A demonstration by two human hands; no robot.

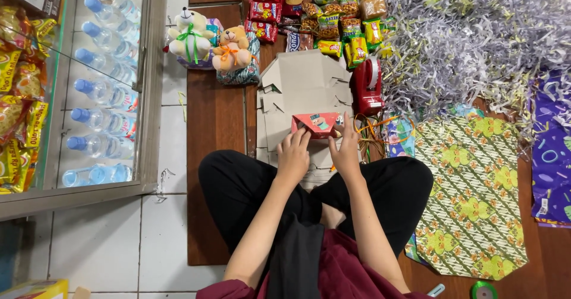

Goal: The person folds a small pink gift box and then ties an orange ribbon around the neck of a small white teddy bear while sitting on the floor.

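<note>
Looking straight down at someone sitting cross-legged on the floor, black trousers and a maroon top. Both hands are on a small red box (pixel 317 124) with a cartoon print, sitting in the middle of the frame on flat grey cardboard (pixel 300 91). The left hand (pixel 294 153) has its fingers curled onto the box's lower left edge, gripping it. The right hand (pixel 346 150) grips the right end, thumb and fingers pinching the corner.

Just right of the box there's a red tape dispenser (pixel 368 85), and below it a tangle of orange ribbon (pixel 373 133). Upper middle has a spread of snack packs (pixel 321 19). Left of those, two teddy bears (pixel 209 43) with bows, a white one and a tan one, touching each other. Upper right is a big heap of shredded paper (pixel 470 37), silvery with bits of yellow. Right side has a green and yellow patterned sheet (pixel 476 204), with a purple sheet (pixel 553 150) at the far right edge. Along the left edge is a glass cabinet (pixel 151 85) with water bottles (pixel 104 91) lying in a row. A green tape roll (pixel 483 290) sits at the bottom right.
</note>
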